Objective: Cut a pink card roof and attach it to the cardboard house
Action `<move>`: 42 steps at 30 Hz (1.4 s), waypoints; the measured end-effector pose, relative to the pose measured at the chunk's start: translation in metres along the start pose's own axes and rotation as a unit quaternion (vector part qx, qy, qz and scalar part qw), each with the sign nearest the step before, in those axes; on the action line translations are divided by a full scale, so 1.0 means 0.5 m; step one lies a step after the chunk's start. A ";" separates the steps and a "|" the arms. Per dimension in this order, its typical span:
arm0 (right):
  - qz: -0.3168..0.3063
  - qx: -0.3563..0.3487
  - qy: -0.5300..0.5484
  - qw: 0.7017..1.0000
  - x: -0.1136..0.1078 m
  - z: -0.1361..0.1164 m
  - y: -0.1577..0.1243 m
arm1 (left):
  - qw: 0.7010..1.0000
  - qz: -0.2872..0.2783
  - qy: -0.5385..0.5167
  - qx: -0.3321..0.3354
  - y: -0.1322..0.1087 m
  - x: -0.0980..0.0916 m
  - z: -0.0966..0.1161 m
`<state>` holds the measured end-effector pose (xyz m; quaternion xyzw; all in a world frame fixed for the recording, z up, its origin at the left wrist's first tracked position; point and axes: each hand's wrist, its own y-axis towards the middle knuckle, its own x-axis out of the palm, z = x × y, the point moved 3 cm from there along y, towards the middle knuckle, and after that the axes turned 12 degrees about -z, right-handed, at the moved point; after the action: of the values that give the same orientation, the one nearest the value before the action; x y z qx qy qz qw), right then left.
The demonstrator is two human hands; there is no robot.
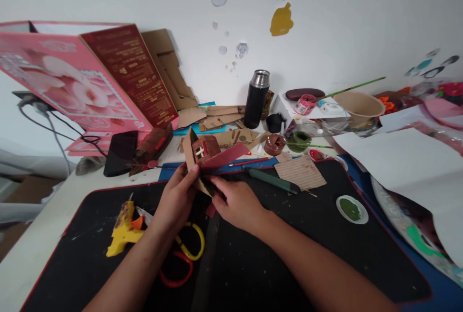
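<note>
Between my two hands a small cardboard model house (pixel 211 149) is held up, tilted, above the black mat. It has reddish-brown walls, a little window and a dark red panel sticking out to the right. My left hand (pixel 179 195) grips its tan cardboard side, thumb on the near face. The fingers of my right hand (pixel 237 202) close on its lower edge, with the fingertips partly hidden. Below my left forearm lie scissors (pixel 176 269) with red and yellow handles. A yellow hot glue gun (pixel 125 230) rests left of them.
A dark green utility knife (pixel 273 180) and a piece of corrugated cardboard (pixel 301 173) lie on the right of the mat (pixel 325 254). Beyond are paint jars (pixel 275 144), a black thermos (pixel 256 100) and a phone (pixel 121 153). A lid with green paint (pixel 352 209) sits at right.
</note>
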<state>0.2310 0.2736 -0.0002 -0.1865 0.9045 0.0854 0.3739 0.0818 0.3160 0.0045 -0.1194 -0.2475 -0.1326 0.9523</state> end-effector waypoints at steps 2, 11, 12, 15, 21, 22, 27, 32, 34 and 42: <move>0.007 0.002 -0.007 1.000 -0.001 0.002 0.000 | 1.000 0.003 0.004 -0.002 0.000 -0.001 0.000; -0.010 0.011 -0.054 0.998 0.000 0.001 0.000 | 1.000 0.014 0.015 -0.010 0.005 -0.016 -0.006; -0.012 0.012 -0.059 0.998 -0.001 0.000 0.000 | 1.000 0.013 0.017 -0.010 0.005 -0.016 -0.007; -0.020 0.015 -0.067 0.997 -0.002 -0.001 0.000 | 1.000 0.003 0.020 0.001 0.005 -0.014 -0.006; -0.034 0.019 -0.077 0.996 -0.003 -0.003 0.002 | 1.000 -0.003 0.009 -0.002 0.003 -0.008 -0.011; -0.038 0.020 -0.080 0.996 -0.003 -0.004 0.002 | 1.000 -0.004 0.004 -0.003 0.003 -0.007 -0.012; -0.077 0.046 -0.115 0.989 -0.002 -0.014 0.003 | 1.000 0.000 -0.017 -0.022 0.004 -0.009 -0.022; -0.100 0.065 -0.141 0.983 0.001 -0.021 0.003 | 0.999 0.011 -0.020 -0.034 0.004 -0.008 -0.030; -0.099 0.062 -0.146 0.982 0.003 -0.022 0.003 | 0.999 0.030 -0.017 -0.025 0.002 -0.007 -0.028; -0.100 0.052 -0.150 0.982 0.007 -0.024 0.001 | 1.000 0.025 0.014 -0.005 -0.004 -0.001 -0.025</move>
<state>0.2208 0.2698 0.0060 -0.2417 0.8182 0.0270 0.5210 0.0863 0.3108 -0.0059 -0.1287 -0.2298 -0.1113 0.9582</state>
